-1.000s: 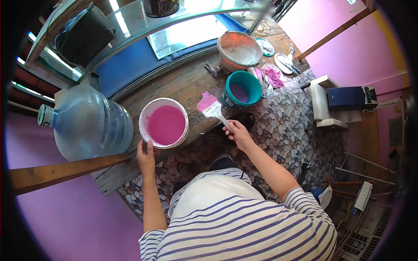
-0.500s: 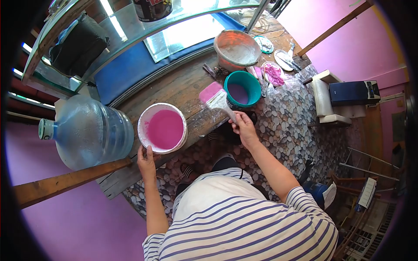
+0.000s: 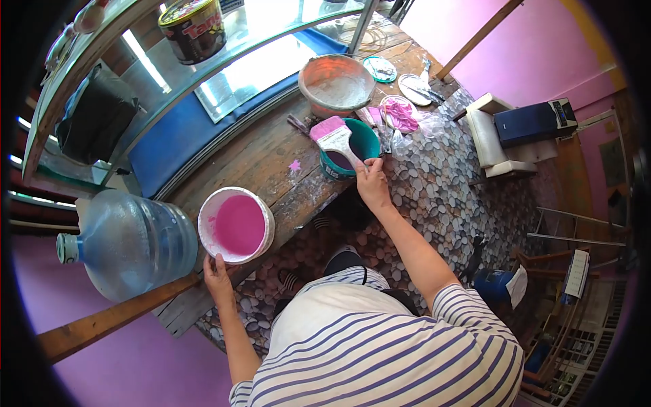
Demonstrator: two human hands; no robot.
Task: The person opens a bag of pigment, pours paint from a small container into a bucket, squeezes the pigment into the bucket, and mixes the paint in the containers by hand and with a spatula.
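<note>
Flat, bristly paintbrush (image 3: 336,140) moved over round teal bucket (image 3: 367,139).

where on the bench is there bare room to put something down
The clearest patch of bench lies between the white bucket, the teal bucket and the blue mat, though marked by paint splashes. Crowded: the far end around the orange basin, with round lids and pink material close together.
</note>
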